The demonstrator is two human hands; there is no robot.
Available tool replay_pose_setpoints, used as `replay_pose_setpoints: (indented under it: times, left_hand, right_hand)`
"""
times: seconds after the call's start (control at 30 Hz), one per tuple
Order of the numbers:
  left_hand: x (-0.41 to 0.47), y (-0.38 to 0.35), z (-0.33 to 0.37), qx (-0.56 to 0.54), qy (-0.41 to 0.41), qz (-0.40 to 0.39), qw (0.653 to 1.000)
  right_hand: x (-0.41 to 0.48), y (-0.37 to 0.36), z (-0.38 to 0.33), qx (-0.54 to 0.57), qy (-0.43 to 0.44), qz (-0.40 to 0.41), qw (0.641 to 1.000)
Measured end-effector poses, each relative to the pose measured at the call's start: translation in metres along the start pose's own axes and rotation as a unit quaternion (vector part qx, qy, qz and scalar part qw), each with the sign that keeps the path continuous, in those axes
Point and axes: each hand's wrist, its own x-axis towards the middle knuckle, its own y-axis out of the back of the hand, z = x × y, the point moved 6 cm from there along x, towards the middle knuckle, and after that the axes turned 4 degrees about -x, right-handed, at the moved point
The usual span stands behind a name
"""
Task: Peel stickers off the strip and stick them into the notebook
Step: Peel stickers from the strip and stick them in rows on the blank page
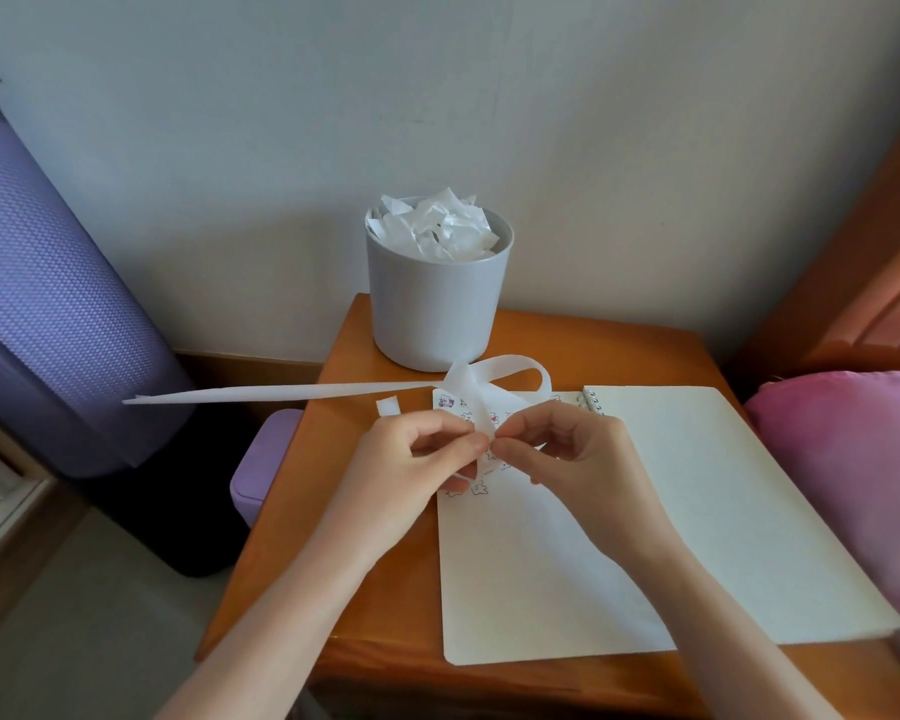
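Two hands are held close together over the open notebook (697,485), which lies on the wooden table (354,366). The white strip (281,393) is pinched by both the left hand (417,454) and the right hand (567,449); its long end is stretched leftward past the table edge. Small stickers (479,489) are seen on the left page.
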Motion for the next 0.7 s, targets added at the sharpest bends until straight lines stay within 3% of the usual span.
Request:
replay_pose_setpoints:
  times: [0.53,0.7]
  left_hand:
    - [0.0022,0.0039,-0.0023,0.012,-0.006,0.016,1.0]
    - [0.0013,0.0045,-0.0013,0.014,-0.006,0.021,1.0]
  right_hand:
    - [0.002,-0.0033,-0.0008,0.046,-0.02,-0.023,0.998]
    - [0.0022,-0.0044,-0.0031,-0.02,-0.006,-0.024,0.999]
